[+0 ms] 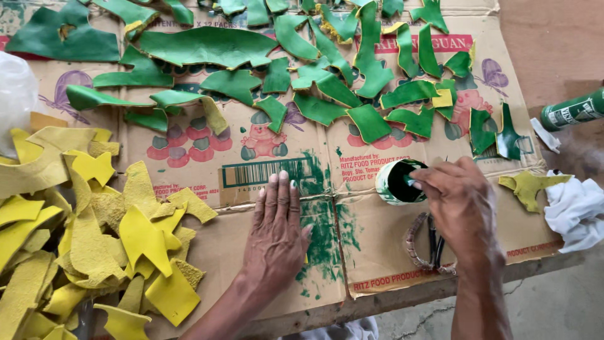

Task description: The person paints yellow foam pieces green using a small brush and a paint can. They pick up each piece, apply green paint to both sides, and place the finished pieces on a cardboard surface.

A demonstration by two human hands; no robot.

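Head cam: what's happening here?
A person works at a table covered with flattened cardboard. The left hand lies flat on it beside green paint smears. The right hand dips its fingers into a small cup of green paint. Yellow cut pieces are piled on the left; green painted pieces are spread out above.

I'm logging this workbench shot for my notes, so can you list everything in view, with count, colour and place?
Cardboard sheet: one, brown, flattened, covering the bench, smeared green in the middle.
Green pieces: many, cut shapes, spread along the far side.
Yellow pieces: many, heaped at the left.
Paint cup: one, small, green inside, right of centre.
Green can: one, lying at the right edge.
White cloth: one, crumpled, at the right.
Clear plastic bag: one, at the left edge.
Left hand: flat on the cardboard.
Right hand: fingertips at the cup's rim.
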